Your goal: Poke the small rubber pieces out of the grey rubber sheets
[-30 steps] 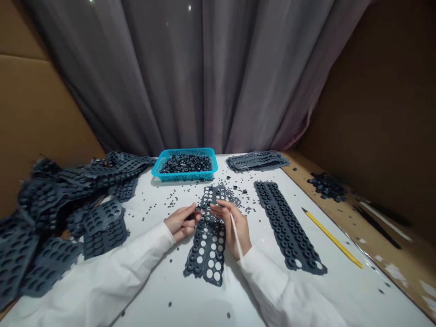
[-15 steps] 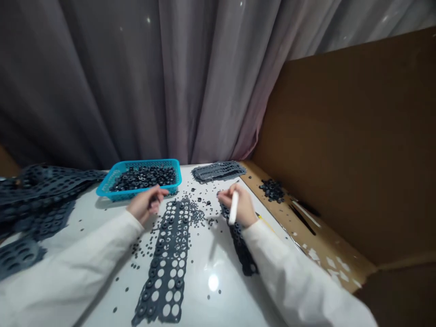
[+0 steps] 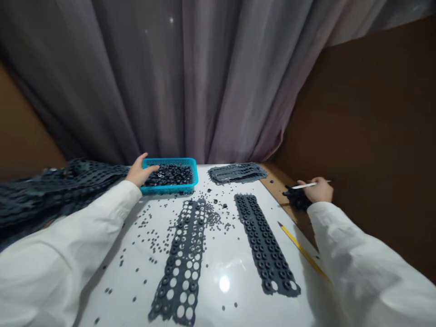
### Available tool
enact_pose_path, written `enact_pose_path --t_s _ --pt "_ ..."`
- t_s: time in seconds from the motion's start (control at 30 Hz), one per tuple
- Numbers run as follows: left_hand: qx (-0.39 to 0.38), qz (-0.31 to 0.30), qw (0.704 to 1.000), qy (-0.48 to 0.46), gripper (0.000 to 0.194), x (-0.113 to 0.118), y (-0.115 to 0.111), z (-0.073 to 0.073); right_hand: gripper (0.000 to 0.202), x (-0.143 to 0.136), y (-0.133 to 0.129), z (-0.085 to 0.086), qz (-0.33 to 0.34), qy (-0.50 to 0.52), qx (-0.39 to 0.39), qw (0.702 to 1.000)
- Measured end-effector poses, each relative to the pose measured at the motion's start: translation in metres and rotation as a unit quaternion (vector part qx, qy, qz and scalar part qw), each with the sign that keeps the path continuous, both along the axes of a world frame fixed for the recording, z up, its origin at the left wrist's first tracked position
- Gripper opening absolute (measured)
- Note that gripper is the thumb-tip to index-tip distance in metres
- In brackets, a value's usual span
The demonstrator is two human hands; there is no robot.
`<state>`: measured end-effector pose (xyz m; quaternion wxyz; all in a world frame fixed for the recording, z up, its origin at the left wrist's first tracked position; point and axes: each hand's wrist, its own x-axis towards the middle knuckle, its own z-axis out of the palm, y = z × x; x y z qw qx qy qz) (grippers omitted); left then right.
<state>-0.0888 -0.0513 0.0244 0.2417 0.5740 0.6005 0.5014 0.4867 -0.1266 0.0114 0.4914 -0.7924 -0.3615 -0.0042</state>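
Observation:
My left hand (image 3: 139,170) is at the left end of a blue plastic basket (image 3: 166,190), thumb and fingers spread at its rim. Small black rubber rings (image 3: 172,175) fill the basket. My right hand (image 3: 320,190), far to the right, grips a slim white pen-like tool (image 3: 306,185). It hovers at or touches a pile of small black parts (image 3: 297,200), partly hidden by the hand. Two dark perforated rubber strips lie on the white table: the left strip (image 3: 180,261) has many open holes, while the right strip (image 3: 262,240) holds rings in nearly all its places.
A stack of flat grey perforated strips (image 3: 237,173) lies at the back. Dark perforated sheets (image 3: 91,179) are heaped at the left. Tiny black discs (image 3: 213,215) are scattered around the left strip. A yellow pencil-like tool (image 3: 303,250) lies right. A brown panel (image 3: 368,113) bounds the right side.
My left hand has moved left and up to the basket, its fingers spreading. My right hand has left the right strip and moved right to the black pile, still with the white tool.

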Motion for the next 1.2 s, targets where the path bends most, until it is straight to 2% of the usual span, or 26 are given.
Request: enact_pose_path --t_s 0.03,0.1,0.13,0.17,0.2,0.23,0.3,0.4,0.43,0.5,0.63,0.83,1.03,1.2 --pt "0.024 -0.010 0.999 0.034 0.060 0.003 -0.013 0.002 0.028 -0.005 0.003 0.004 0.011 -0.010 0.024 1.000" --pt "0.046 -0.121 0.985 0.115 0.037 0.014 -0.046 0.006 0.019 -0.029 0.008 0.013 0.057 -0.011 0.063 0.996" --pt "0.035 -0.206 0.962 0.177 0.028 0.021 -0.064 0.006 0.025 -0.048 0.007 0.017 0.094 -0.001 0.069 0.993" --pt "0.024 -0.296 0.925 0.238 0.021 0.028 -0.081 0.004 0.036 -0.073 0.004 0.019 0.143 0.018 0.074 0.987" --pt "0.019 -0.362 0.889 0.279 0.016 0.035 -0.097 0.000 0.046 -0.103 -0.002 0.020 0.214 0.089 0.096 0.968" --pt "0.014 -0.409 0.859 0.307 0.013 0.041 -0.110 -0.006 0.052 -0.136 -0.011 0.019 0.309 0.154 0.091 0.934" --pt "0.002 -0.453 0.827 0.332 0.012 0.048 -0.129 -0.022 0.052 -0.205 -0.038 0.011 0.407 0.234 0.069 0.880" --pt "-0.017 -0.464 0.824 0.324 0.019 0.050 -0.136 -0.047 0.035 -0.292 -0.085 -0.013 0.490 0.308 -0.001 0.816" --pt "-0.018 -0.466 0.826 0.317 0.021 0.049 -0.135 -0.054 0.031 -0.312 -0.098 -0.022 0.488 0.333 -0.018 0.806" --pt "-0.011 -0.473 0.825 0.309 0.023 0.046 -0.132 -0.061 0.029 -0.337 -0.116 -0.039 0.457 0.349 -0.022 0.818" --pt "0.013 -0.484 0.812 0.325 0.024 0.044 -0.129 -0.061 0.031 -0.352 -0.123 -0.061 0.448 0.288 -0.018 0.846" --pt "0.047 -0.483 0.799 0.355 0.017 0.044 -0.130 -0.059 0.031 -0.355 -0.122 -0.065 0.460 0.235 -0.013 0.856" --pt "0.034 -0.464 0.833 0.300 0.010 0.037 -0.131 -0.066 0.031 -0.354 -0.123 -0.066 0.461 0.216 -0.023 0.861" --pt "0.033 -0.456 0.832 0.313 0.011 0.038 -0.134 -0.064 0.031 -0.354 -0.122 -0.067 0.455 0.229 -0.020 0.860"
